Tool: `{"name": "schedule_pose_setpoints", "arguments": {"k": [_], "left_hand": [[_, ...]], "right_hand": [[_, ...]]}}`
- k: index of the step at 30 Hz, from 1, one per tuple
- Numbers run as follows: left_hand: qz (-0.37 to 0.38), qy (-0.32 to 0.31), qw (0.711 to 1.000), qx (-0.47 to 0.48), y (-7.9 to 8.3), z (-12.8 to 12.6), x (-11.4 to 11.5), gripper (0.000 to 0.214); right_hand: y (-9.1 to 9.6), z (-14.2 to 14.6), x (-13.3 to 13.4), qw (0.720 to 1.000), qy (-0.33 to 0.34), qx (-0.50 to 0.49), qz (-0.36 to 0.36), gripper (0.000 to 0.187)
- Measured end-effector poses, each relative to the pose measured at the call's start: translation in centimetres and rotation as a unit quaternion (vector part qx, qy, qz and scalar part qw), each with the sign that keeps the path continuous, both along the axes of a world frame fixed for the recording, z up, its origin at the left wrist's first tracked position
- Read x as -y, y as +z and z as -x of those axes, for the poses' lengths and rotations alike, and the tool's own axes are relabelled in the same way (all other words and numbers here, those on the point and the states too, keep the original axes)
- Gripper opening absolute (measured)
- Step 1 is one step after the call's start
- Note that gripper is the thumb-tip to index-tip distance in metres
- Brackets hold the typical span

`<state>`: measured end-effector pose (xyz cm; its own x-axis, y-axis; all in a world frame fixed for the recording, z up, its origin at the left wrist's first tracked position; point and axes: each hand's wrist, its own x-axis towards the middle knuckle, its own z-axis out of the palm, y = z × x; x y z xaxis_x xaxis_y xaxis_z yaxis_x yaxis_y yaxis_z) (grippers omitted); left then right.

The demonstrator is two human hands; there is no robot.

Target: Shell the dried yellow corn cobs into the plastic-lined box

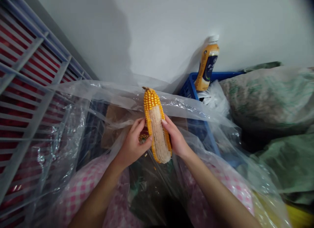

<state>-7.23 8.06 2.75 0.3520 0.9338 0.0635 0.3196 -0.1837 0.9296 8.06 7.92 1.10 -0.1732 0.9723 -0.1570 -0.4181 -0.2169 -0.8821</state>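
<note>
My left hand (pixel 132 146) and right hand (pixel 176 139) were both on one dried corn cob (pixel 157 126), which sat between them in front of me, over the opening of a clear plastic bag (pixel 208 115). Its long axis ran roughly away from me, the tip leaning slightly left and sticking out past both hands, the butt end lower, toward me. Neither hand was clearly nearer: my left fingers (pixel 139 126) lay curled together against the left edge, and my right fingers (pixel 169 133) lay together against the right side. Both sets were clamped on the cob, though the fingertips behind it were hidden. A pale, bare strip ran down its face, with yellow kernels left at the tip and along both edges.

Counts: two hands, one cob, one blue plastic crate (pixel 192 90), one bottle with a yellow label (pixel 208 64) standing at the crate, two stuffed sacks (pixel 267 97) on the right and one slatted grey rack (pixel 26 90) on the left. Loose kernels (pixel 144 137) lay just beside my left hand, too small and bunched to count. Pink checked cloth (pixel 80 185) showed below both forearms.
</note>
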Motion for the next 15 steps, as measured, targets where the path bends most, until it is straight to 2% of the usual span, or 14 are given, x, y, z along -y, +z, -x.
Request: {"name": "schedule_pose_setpoints", "arguments": {"k": [9, 12, 15], "left_hand": [[0.000, 0.017, 1.000, -0.014, -0.11, -0.24, 0.01, 0.040], [0.048, 0.054, 0.997, 0.012, -0.47, -0.36, -0.07, 0.040], [0.138, 0.090, 0.981, 0.103, -0.94, -0.55, 0.09, 0.043]], "right_hand": [[0.18, 0.09, 0.16, 1.000, -0.003, 0.009, 0.008, 0.042], [0.04, 0.18, 0.07, 1.000, -0.006, 0.018, 0.008, 0.044], [0.03, 0.41, 0.00, 0.999, -0.019, 0.031, 0.040, 0.046]]}}
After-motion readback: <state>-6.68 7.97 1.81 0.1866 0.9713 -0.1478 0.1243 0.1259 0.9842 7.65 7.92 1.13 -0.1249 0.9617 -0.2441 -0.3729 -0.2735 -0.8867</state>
